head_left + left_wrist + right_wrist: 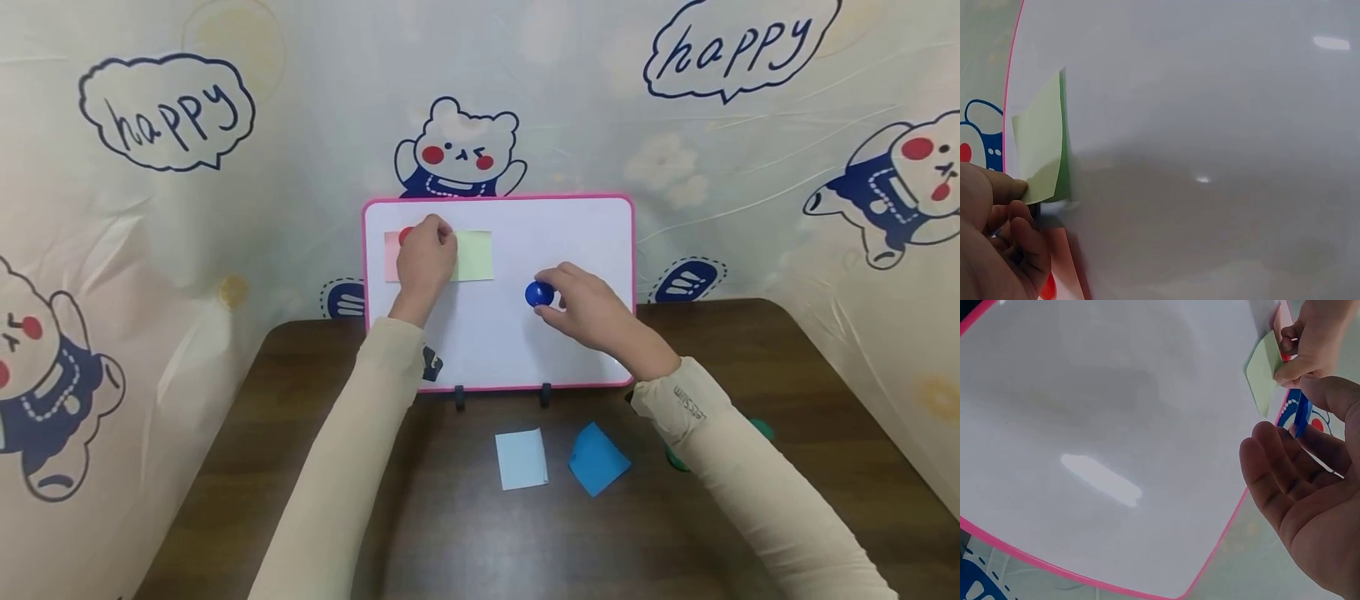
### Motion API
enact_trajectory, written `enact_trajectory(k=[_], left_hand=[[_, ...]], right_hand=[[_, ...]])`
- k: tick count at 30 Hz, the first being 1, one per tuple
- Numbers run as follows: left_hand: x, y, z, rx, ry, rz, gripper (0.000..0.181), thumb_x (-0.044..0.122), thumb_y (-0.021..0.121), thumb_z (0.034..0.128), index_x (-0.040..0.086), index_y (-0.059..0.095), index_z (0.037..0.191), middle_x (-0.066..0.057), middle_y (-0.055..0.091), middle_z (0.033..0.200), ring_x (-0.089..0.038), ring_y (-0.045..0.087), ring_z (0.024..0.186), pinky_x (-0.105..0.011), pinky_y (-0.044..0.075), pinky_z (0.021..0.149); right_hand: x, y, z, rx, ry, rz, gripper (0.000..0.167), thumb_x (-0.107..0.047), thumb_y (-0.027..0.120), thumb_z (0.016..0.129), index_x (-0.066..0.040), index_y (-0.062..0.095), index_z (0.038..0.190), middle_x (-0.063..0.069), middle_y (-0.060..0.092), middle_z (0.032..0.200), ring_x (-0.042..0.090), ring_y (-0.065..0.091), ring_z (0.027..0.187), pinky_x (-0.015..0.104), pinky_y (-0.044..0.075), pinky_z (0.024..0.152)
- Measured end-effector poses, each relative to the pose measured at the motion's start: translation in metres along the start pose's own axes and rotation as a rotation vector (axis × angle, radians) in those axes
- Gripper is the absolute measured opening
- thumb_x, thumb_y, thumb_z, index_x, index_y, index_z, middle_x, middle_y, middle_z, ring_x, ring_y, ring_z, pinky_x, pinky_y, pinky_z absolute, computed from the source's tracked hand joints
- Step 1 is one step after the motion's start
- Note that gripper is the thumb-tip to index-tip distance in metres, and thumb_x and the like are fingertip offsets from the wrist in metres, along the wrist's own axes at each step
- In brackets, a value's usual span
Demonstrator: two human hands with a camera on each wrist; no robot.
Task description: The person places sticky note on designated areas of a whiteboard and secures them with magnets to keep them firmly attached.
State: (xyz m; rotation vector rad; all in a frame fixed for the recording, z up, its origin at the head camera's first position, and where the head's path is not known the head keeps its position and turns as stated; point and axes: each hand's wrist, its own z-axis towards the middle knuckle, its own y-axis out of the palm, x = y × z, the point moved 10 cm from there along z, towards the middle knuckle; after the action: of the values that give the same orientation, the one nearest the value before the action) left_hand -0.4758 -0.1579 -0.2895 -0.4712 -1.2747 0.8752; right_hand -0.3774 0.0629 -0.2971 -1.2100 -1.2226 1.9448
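A whiteboard (pixel 480 333) with a pink rim stands upright on the table. My left hand (pixel 427 258) pinches the edge of a light green sticky note (pixel 474 256) at the board's upper left; in the left wrist view its outer part stands off the surface. Beside it, partly behind that hand, are a pink sticky note (pixel 392 258) and a red round magnet (pixel 406 236). My right hand (pixel 588 308) pinches a blue round magnet (pixel 538 293) between thumb and finger, in front of the board and to the right of the green note.
On the brown table (pixel 465 533) lie a pale blue sticky note (pixel 521 460) and a bright blue one (pixel 597 460). Green round pieces (pixel 762 428) show partly behind the right sleeve. Two black feet (pixel 460 398) support the board. A printed cloth (pixel 315 150) hangs behind.
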Motion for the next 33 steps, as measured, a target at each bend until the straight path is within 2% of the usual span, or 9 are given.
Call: enact_trajectory(k=[10, 13, 21, 28, 33], left_hand=[[0.004, 0.003, 0.0, -0.012, 0.015, 0.063, 0.023, 0.024, 0.055, 0.1027, 0.008, 0.061, 0.118, -0.006, 0.065, 0.105, -0.023, 0.057, 0.09, -0.041, 0.049, 0.084], [0.002, 0.004, 0.0, -0.019, 0.004, 0.061, 0.024, 0.025, 0.055, 0.1027, 0.009, 0.06, 0.119, -0.006, 0.064, 0.105, -0.022, 0.057, 0.09, -0.04, 0.049, 0.084], [-0.001, 0.003, 0.0, 0.013, 0.014, 0.059, 0.024, 0.025, 0.056, 0.1031, 0.008, 0.061, 0.119, -0.006, 0.065, 0.104, -0.022, 0.057, 0.09, -0.039, 0.05, 0.084], [-0.004, 0.004, 0.0, 0.003, -0.009, 0.035, 0.024, 0.027, 0.058, 0.1031, 0.009, 0.059, 0.119, -0.006, 0.065, 0.106, -0.021, 0.058, 0.091, -0.036, 0.05, 0.087], [-0.004, 0.003, 0.0, 0.018, -0.004, 0.012, 0.024, 0.027, 0.059, 0.1029, 0.009, 0.058, 0.118, -0.006, 0.065, 0.105, -0.022, 0.059, 0.09, -0.036, 0.05, 0.085]], right_hand=[[-0.01, -0.01, 0.025, 0.038, -0.011, -0.024, 0.053, -0.025, 0.076, 0.092, -0.006, 0.057, 0.138, 0.011, 0.061, 0.123, 0.026, 0.061, 0.108, 0.042, 0.054, 0.091], [-0.015, -0.01, 0.037, 0.043, -0.01, -0.026, 0.052, -0.025, 0.075, 0.093, -0.006, 0.057, 0.138, 0.012, 0.061, 0.125, 0.028, 0.06, 0.111, 0.043, 0.053, 0.094], [-0.029, 0.0, 0.073, 0.05, -0.02, -0.016, 0.052, -0.03, 0.073, 0.095, -0.006, 0.056, 0.139, 0.012, 0.059, 0.129, 0.025, 0.058, 0.116, 0.04, 0.048, 0.101], [-0.037, 0.002, 0.092, 0.075, -0.024, -0.019, 0.05, -0.031, 0.071, 0.096, -0.007, 0.057, 0.137, 0.01, 0.061, 0.125, 0.024, 0.059, 0.113, 0.04, 0.047, 0.101], [-0.04, 0.003, 0.105, 0.073, -0.012, -0.013, 0.052, -0.032, 0.07, 0.097, -0.008, 0.055, 0.14, 0.01, 0.06, 0.129, 0.023, 0.058, 0.115, 0.039, 0.046, 0.103]])
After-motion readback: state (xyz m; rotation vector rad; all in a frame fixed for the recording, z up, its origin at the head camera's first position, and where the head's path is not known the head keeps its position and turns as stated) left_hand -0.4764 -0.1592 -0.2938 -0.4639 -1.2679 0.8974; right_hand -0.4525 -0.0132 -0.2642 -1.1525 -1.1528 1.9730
